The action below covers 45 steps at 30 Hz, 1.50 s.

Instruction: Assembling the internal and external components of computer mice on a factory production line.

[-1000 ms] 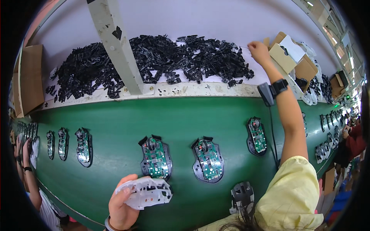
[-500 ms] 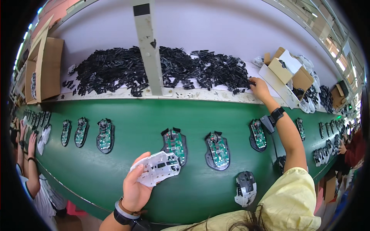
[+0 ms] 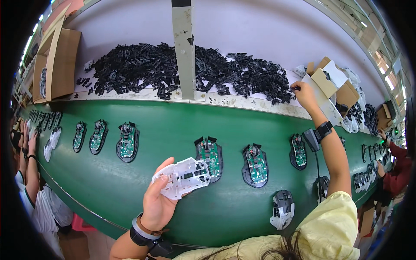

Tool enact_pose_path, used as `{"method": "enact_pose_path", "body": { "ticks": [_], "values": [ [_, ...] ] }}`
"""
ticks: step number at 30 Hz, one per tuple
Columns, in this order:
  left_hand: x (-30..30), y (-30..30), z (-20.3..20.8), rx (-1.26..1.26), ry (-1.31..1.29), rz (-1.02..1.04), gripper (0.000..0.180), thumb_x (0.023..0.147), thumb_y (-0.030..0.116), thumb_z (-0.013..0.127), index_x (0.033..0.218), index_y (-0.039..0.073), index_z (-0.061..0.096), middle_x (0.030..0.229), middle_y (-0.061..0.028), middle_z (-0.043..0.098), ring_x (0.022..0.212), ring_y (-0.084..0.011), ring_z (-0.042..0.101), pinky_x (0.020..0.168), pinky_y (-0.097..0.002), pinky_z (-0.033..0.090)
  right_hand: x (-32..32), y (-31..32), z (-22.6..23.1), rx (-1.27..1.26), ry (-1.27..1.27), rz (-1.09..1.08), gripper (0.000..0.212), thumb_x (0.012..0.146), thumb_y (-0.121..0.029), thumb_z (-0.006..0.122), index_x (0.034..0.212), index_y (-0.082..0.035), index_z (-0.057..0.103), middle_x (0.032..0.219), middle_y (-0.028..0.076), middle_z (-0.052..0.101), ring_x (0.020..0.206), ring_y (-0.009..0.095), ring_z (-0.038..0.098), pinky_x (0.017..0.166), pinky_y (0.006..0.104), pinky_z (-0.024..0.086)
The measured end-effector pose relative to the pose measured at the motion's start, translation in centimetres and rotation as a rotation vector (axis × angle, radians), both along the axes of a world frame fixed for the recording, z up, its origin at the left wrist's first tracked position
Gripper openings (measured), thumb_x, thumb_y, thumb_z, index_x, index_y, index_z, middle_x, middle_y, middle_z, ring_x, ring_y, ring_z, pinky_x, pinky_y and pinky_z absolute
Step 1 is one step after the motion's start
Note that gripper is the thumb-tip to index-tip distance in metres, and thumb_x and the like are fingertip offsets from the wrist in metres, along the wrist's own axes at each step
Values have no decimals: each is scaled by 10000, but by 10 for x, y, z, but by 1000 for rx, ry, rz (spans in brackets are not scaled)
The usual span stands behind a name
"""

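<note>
The left hand [image 3: 159, 207] gripped the white shell [image 3: 184, 175] by its near end, thumb pressed on top and fingers curled beneath, holding it up over the green bench [image 3: 108, 186]. The shell's slotted face was turned upward, and its far end overlapped the nearest base [image 3: 212, 154] from where I watched; I could not tell whether the two touched.

The right hand [image 3: 307, 96] was stretched out to the right end of the black pile [image 3: 147, 69], its fingertips closed together, pinching a small black part [image 3: 296, 88] just above the ledge [image 3: 251, 102].

To the right of the nearest base lay a second base [image 3: 255, 167] and a third base [image 3: 299, 151], green boards facing up. I saw three more bases [image 3: 127, 145] off to the left. A grey and white mouse [image 3: 283, 210] sat near the bench's front edge, below the second and third. Farther right, a co-worker's red sleeve [image 3: 396, 177] reached in at the bench.
</note>
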State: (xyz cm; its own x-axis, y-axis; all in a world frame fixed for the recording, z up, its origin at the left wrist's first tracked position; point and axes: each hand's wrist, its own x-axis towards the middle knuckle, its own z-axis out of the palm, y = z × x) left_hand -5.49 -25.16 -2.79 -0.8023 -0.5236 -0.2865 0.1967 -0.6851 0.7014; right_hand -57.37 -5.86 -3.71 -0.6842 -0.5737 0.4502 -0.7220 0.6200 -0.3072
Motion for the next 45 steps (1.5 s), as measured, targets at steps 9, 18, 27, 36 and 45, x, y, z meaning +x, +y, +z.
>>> {"method": "enact_pose_path", "body": {
  "ticks": [9, 18, 27, 36, 45],
  "values": [
    [3, -1, 1, -183, 21, 100, 670, 862, 124, 573, 1444, 82, 244, 1352, -136, 446, 1204, -274, 497, 955, -391, 458, 255, -100, 82, 217, -428, 719, 366, 787, -18, 527, 1149, 15, 572, 998, 208, 646, 893, 355, 636, 821, 409, 497],
    [-1, -7, 2, -209, 28, 229, 483, 898, 8, 519, 1354, 24, 361, 1217, -88, 516, 1085, -141, 527, 931, -299, 452, 360, -138, 55, 190, -269, 1009, 303, 834, -36, 574, 1100, -30, 429, 897, 175, 594, 771, 354, 612, 632, 428, 492],
    [2, -10, 2, -198, 13, 135, 482, 890, 49, 509, 1351, 42, 367, 1202, -104, 539, 1065, -194, 574, 878, -368, 512, 349, -133, 50, 99, 41, 1055, 154, 801, -62, 596, 936, -25, 533, 866, 107, 551, 729, 272, 602, 590, 354, 509],
    [3, -13, 3, -148, 40, 57, 495, 891, 96, 493, 1365, 47, 360, 1219, -111, 535, 1082, -205, 566, 874, -380, 508, 338, -129, 52, 85, 230, 1209, 251, 705, -30, 598, 950, 4, 556, 863, 95, 541, 788, 234, 582, 595, 321, 513],
    [2, -11, -3, -250, 30, 96, 505, 860, 9, 509, 1350, 23, 386, 1202, -91, 540, 1070, -154, 546, 930, -305, 454, 361, -121, 50, 180, 101, 1103, 190, 704, -24, 627, 877, -6, 551, 811, 104, 523, 737, 262, 577, 593, 345, 494]
  ]
}}
